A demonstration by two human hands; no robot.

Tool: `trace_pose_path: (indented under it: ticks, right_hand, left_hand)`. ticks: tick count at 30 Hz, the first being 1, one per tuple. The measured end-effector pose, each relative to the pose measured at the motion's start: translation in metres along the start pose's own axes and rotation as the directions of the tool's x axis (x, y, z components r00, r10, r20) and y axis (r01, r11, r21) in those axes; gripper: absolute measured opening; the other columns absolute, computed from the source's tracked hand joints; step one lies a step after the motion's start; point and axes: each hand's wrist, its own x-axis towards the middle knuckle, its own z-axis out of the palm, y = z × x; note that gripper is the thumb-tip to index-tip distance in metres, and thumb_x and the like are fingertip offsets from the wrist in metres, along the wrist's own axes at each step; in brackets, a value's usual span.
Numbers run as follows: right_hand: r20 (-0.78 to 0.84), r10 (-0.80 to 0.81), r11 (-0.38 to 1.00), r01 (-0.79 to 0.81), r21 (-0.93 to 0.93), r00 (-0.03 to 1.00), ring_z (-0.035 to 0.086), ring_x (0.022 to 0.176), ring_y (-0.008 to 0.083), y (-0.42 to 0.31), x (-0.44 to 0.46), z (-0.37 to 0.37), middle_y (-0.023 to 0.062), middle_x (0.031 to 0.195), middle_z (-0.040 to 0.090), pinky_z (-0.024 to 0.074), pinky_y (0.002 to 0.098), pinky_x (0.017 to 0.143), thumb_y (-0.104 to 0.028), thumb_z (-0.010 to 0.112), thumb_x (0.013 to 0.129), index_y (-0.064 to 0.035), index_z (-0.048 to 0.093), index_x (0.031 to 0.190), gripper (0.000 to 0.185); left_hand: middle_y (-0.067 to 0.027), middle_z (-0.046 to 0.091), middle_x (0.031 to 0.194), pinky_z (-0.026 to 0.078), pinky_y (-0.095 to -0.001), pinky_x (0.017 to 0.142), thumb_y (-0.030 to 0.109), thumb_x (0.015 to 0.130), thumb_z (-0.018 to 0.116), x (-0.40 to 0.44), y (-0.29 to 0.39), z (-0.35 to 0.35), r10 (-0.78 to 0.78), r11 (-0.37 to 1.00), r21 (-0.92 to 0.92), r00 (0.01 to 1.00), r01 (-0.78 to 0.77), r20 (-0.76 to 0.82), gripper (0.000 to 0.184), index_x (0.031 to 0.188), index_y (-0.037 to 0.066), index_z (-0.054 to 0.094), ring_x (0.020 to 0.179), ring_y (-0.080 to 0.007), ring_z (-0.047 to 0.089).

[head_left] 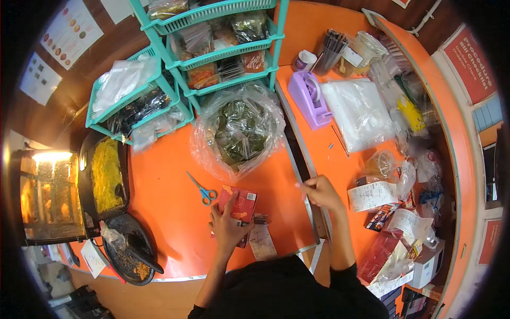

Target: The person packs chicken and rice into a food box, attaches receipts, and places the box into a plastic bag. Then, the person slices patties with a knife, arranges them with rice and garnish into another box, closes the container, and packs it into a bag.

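Gently, our left hand (229, 228) rests on the red box (244, 204) atop the desk (170, 223).
Its grip is spread apart, near the scissors (202, 190); our right hand's (324, 194) grip is together, on what, if anything, we cannot tell. Light, even pressure should suit the box.

- The red box (244, 205): partly covered by the left fingers (229, 209); its lower portion is obscured.
- The right fingers (309, 189): tips blurred; whether they pinch anything cannot be determined.
- The receipt (262, 242): print too small to read.
- The teal rack (212, 15): upper part cut off by the top edge.
- The wall poster (73, 34): text illegible at this size.
- The black shirt (287, 290): cut off by the bottom edge; conceals part of the bench's (170, 223) near edge.
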Motion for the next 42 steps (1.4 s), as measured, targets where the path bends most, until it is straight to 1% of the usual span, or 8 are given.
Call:
trace_pose_path:
  ticks: [2, 8, 11, 17, 23, 31, 35, 42]
  right_hand:
    - [-0.673, -0.370, 0.900, 0.427, -0.089, 0.641, 0.063, 0.082, 0.0228, 0.056, 0.035, 0.017, 0.0116, 0.088, 0.064, 0.0494, 0.0370, 0.069, -0.008, 0.065, 0.083, -0.0009, 0.060, 0.089, 0.011]
    - [-0.741, -0.662, 0.749, -0.074, -0.658, -0.108, 0.062, 0.091, 0.0340, 0.056, 0.041, -0.021, 0.0162, 0.094, 0.064, 0.0503, 0.0393, 0.080, 0.003, 0.058, 0.078, 0.0015, 0.063, 0.089, 0.012]
    - [-0.671, -0.527, 0.847, 0.382, -0.369, 0.521, 0.061, 0.095, 0.0344, 0.059, 0.003, 0.025, 0.0161, 0.098, 0.063, 0.0493, 0.0403, 0.083, 0.004, 0.056, 0.076, -0.0007, 0.065, 0.094, 0.020]
    - [-0.708, -0.189, 0.924, -0.121, -0.363, 0.680, 0.060, 0.097, 0.0352, 0.046, -0.024, 0.079, 0.0169, 0.102, 0.064, 0.0495, 0.0412, 0.083, 0.006, 0.053, 0.076, -0.0009, 0.066, 0.100, 0.028]
    - [-0.667, -0.740, 0.649, 0.175, -0.741, -0.083, 0.059, 0.083, 0.0370, 0.040, 0.045, 0.012, 0.0166, 0.089, 0.062, 0.0488, 0.0460, 0.074, 0.005, 0.056, 0.076, -0.0007, 0.064, 0.089, 0.017]
    - [-0.759, -0.241, 0.963, 0.052, -0.264, 0.605, 0.063, 0.084, 0.0341, 0.093, -0.053, 0.092, 0.0186, 0.087, 0.064, 0.0509, 0.0400, 0.074, 0.002, 0.057, 0.080, -0.0008, 0.061, 0.084, 0.006]
    - [-0.772, -0.128, 0.989, 0.020, -0.147, 0.622, 0.067, 0.079, 0.0270, 0.118, -0.063, 0.144, 0.0169, 0.086, 0.065, 0.0515, 0.0368, 0.068, 0.000, 0.059, 0.080, -0.0035, 0.063, 0.096, 0.017]
    - [-0.353, -0.893, 0.437, 0.349, -0.829, 0.278, 0.052, 0.119, 0.0298, 0.056, 0.078, 0.122, 0.0140, 0.127, 0.056, 0.0438, 0.0409, 0.096, -0.015, 0.052, 0.091, -0.0052, 0.056, 0.122, 0.033]
  left_hand:
    - [-0.0212, 0.039, 0.131, 0.035, -0.0546, 0.091, 0.031, 0.046, 0.086, -0.002, 0.002, 0.000, 0.007, 1.000, -0.015, 1.000, -0.007, 0.026, 0.102, 0.138, 0.037, 0.043, 0.121, -0.0392, 0.041]
    - [-0.0192, 0.040, 0.127, 0.035, -0.0533, 0.089, 0.032, 0.046, 0.087, -0.010, 0.002, 0.002, 0.024, 1.000, -0.010, 0.999, -0.024, 0.047, 0.102, 0.138, 0.038, 0.043, 0.118, -0.0378, 0.042]
    - [-0.0181, 0.040, 0.126, 0.035, -0.0528, 0.088, 0.034, 0.046, 0.087, -0.006, -0.003, 0.000, 0.020, 1.000, 0.017, 1.000, -0.020, 0.001, 0.102, 0.138, 0.038, 0.043, 0.116, -0.0369, 0.043]
    - [-0.0174, 0.040, 0.126, 0.035, -0.0526, 0.088, 0.035, 0.047, 0.087, -0.011, -0.018, -0.003, 0.024, 1.000, -0.005, 1.000, -0.024, -0.010, 0.100, 0.137, 0.038, 0.044, 0.116, -0.0363, 0.042]
    - [-0.0173, 0.041, 0.124, 0.036, -0.0523, 0.086, 0.037, 0.048, 0.086, -0.015, -0.023, 0.002, 0.055, 0.998, 0.003, 0.997, -0.055, -0.056, 0.100, 0.138, 0.037, 0.044, 0.114, -0.0364, 0.043]
    - [-0.0175, 0.042, 0.121, 0.037, -0.0535, 0.085, 0.037, 0.049, 0.085, -0.010, -0.043, 0.000, 0.054, 0.998, -0.034, 0.997, -0.056, -0.048, 0.098, 0.138, 0.037, 0.044, 0.114, -0.0372, 0.044]
    - [-0.0182, 0.042, 0.121, 0.037, -0.0539, 0.085, 0.038, 0.050, 0.085, -0.005, -0.047, 0.001, 0.070, 0.998, -0.008, 0.997, -0.070, -0.046, 0.099, 0.139, 0.037, 0.043, 0.115, -0.0377, 0.043]
    - [-0.0161, 0.045, 0.118, 0.039, -0.0509, 0.089, 0.033, 0.050, 0.087, -0.010, -0.033, -0.001, 0.175, 0.984, 0.061, 0.978, -0.169, -0.113, 0.096, 0.137, 0.033, 0.047, 0.111, -0.0360, 0.047]
